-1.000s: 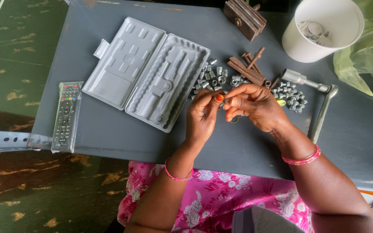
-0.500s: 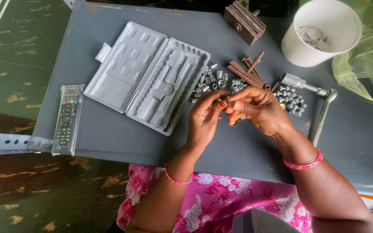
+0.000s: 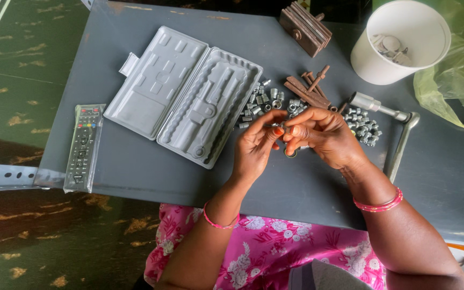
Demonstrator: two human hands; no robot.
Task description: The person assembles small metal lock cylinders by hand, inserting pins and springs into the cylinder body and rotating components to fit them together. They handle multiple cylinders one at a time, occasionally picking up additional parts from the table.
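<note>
Over the grey table (image 3: 135, 172), my left hand (image 3: 253, 147) and my right hand (image 3: 323, 137) meet fingertip to fingertip, both pinching a small metal socket (image 3: 278, 128) between them. A small metal ring piece (image 3: 291, 154) shows just under my right fingers. Behind the hands lies a scatter of several small silver sockets (image 3: 264, 99), with a second cluster of sockets (image 3: 363, 126) to the right. An open, empty grey plastic tool case (image 3: 183, 94) lies to the left of the hands.
A bent metal ratchet handle (image 3: 398, 129) lies right of the hands. Rusty brown metal bits (image 3: 310, 88) and a brown block (image 3: 304, 27) lie behind. At the back right stand a white cup (image 3: 398, 43) holding metal parts and a green plastic bag (image 3: 457, 70). A remote control (image 3: 81, 145) rests at the left edge.
My hands have stayed together in nearly the same spot; the fingers shift slightly around the small socket. Nothing else on the table has moved.
</note>
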